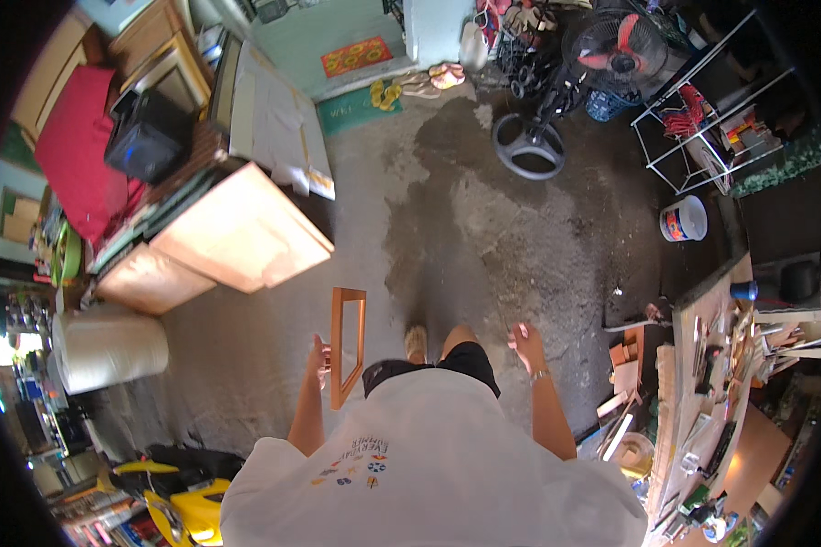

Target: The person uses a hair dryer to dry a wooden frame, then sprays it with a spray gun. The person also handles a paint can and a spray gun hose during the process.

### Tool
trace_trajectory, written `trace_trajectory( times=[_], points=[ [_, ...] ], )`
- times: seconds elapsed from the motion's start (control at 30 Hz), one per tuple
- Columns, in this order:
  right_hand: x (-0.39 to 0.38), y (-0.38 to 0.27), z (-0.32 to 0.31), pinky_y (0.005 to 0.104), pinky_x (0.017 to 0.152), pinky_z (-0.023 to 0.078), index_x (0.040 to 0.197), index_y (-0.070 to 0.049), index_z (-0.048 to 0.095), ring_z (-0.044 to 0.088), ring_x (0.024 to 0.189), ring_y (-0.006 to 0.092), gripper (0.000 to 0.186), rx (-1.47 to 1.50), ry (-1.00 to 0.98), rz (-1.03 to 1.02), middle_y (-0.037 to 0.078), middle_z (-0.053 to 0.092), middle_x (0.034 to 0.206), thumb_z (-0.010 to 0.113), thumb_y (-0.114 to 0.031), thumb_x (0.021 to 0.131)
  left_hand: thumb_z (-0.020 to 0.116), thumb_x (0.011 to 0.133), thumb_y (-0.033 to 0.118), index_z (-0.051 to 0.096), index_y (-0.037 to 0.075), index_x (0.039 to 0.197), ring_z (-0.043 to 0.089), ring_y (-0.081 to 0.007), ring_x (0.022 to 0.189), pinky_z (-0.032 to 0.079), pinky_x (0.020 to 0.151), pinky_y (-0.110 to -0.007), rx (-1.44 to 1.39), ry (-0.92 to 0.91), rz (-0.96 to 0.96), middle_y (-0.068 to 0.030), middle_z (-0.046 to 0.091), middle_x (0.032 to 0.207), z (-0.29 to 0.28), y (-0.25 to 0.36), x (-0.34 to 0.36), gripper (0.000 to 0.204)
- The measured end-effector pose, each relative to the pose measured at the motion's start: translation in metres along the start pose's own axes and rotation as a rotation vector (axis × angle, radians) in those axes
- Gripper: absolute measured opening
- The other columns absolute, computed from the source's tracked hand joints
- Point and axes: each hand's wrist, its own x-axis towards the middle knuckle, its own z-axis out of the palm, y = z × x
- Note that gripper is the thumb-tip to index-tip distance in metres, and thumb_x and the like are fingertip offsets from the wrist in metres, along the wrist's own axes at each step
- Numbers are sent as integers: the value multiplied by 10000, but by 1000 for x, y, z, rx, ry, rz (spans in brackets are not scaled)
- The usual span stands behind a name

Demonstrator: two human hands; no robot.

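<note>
My left hand (318, 357) grips a brown wooden frame (338, 346) by its outer side. The frame is rectangular with a hollow middle, and it is held upright beside my left hip, seen nearly edge-on. Some of my left fingers are hidden behind its side. My right hand (525, 345) hangs apart from everything on the other side of my body, fingers loosely bent and nothing visible in it. A bracelet or watch circles the right wrist.
Wooden panels (246, 228) and a white wrapped roll (109, 351) stand on the left. Ahead on the concrete floor (447, 191) are a grey steering wheel (528, 148), a fan (621, 62) and a white bucket (684, 220). A cluttered workbench (702, 365) runs along the right.
</note>
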Motion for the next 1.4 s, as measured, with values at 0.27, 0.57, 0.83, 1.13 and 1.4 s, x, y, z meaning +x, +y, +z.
trace_trajectory(
  times=[0.27,0.57,0.83,1.13,1.4],
  points=[
    [246,-109,-34,286,485,469,1039,-14,622,625,561,181,250,33,207,288,112,643,757,597,-252,968,250,885,830,646,113,943,448,-94,677,382,683,-296,-16,-63,186,26,523,739,99,347,168,821],
    [708,-543,40,496,721,500,1049,-21,561,652,849,450,308,-372,267,-493,227,673,915,577,-319,971,363,897,784,663,115,943,391,-44,588,296,557,-221,-117,-149,232,65,523,719,200,657,298,735],
    [920,-840,-19,462,662,542,998,-32,542,695,781,382,305,-590,740,-848,180,690,828,618,-325,955,398,871,807,609,151,924,409,-56,610,329,594,-221,-146,-139,161,67,467,733,268,825,454,691],
    [1190,-996,-188,523,862,501,1154,-18,576,621,1027,449,370,-1240,682,-521,262,654,1103,578,-323,945,379,887,794,609,187,923,407,-35,626,288,549,-187,-144,-30,160,89,484,753,333,1005,480,650],
    [1406,-967,-294,497,926,515,1332,-110,549,669,1045,320,503,-1546,246,-57,157,689,1115,627,-346,895,334,930,756,620,174,964,485,-62,726,367,719,-242,-156,-66,133,64,567,820,387,1118,514,649]
  ],
)
